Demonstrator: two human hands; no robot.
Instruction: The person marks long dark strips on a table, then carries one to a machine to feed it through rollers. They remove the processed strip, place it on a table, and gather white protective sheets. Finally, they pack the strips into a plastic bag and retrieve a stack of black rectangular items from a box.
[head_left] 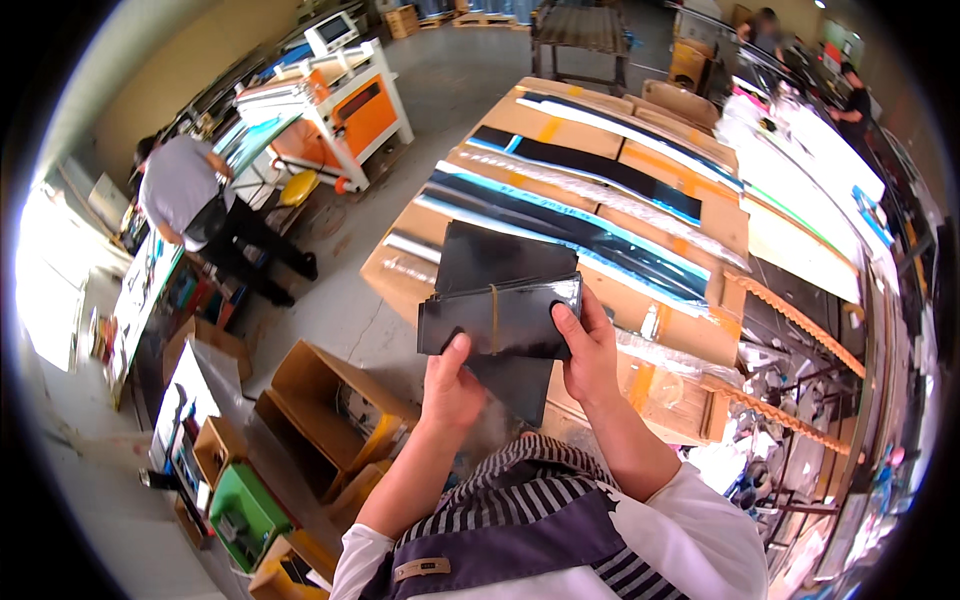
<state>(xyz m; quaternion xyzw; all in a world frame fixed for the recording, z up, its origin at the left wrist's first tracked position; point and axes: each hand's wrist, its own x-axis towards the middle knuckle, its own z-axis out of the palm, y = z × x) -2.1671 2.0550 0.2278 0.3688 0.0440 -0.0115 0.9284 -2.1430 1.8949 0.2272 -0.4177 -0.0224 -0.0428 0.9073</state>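
Observation:
A stack of black sheets (456, 312) is held out in front of me, with a tan rubber band (495, 308) round its middle. My left hand (452, 385) grips its lower left side, thumb on top. At the right end, my right hand (590, 345) clasps the stack with its thumb over the face and fingers behind. Beneath it lies another black piece (505, 257), set crosswise, its ends showing above and below the banded stack. What supports that piece underneath is hidden.
Beyond my hands, cardboard (600, 143) covers a table bearing long black, blue and white strips (580, 225). Open cardboard boxes (325, 400) and a green bin (245, 515) stand at lower left. An orange-and-white machine (340, 115) and a bending person (205, 195) are at upper left.

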